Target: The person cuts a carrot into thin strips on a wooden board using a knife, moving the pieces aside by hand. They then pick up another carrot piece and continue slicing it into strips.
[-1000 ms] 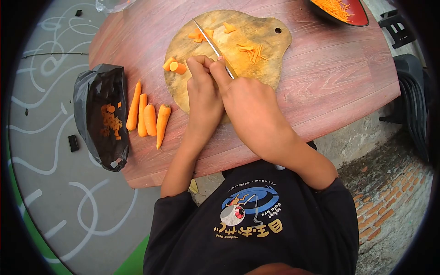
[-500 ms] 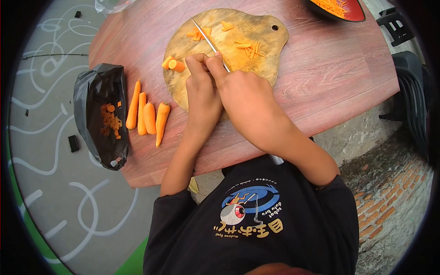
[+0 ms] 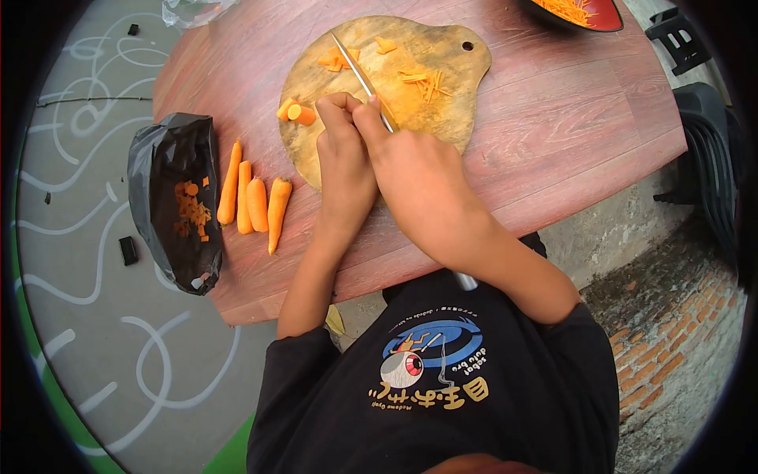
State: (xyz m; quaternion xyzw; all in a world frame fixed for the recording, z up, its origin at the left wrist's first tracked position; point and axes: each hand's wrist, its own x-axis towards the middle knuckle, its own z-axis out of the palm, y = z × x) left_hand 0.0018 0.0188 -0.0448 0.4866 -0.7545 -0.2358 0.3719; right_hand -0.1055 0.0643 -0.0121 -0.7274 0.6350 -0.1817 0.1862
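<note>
My right hand (image 3: 422, 170) is closed around a knife (image 3: 359, 73), its blade pointing up and left over the round wooden cutting board (image 3: 308, 162). A silver end (image 3: 466, 280) shows below my right forearm, perhaps the knife's handle. My left hand (image 3: 345, 154) sits beside it with fingers curled against the blade; whatever lies under them is hidden. Thin carrot slices (image 3: 339, 58) lie near the blade's tip, and carrot strips (image 3: 426, 84) form a small pile to its right. Short carrot chunks (image 3: 301, 115) rest at the board's left edge.
Several whole carrots (image 3: 257, 204) lie on the wooden table (image 3: 553, 142), left of the board. Next to them, a black plastic bag (image 3: 162, 166) holds carrot scraps. A red and black bowl (image 3: 604, 16) of shredded carrot stands at the upper right. Dark chairs (image 3: 703, 134) are beyond the table.
The knife has shifted slightly, showing more blade by my right hand, and the silver end has moved a little down and left. My left hand stays nearly in place.
</note>
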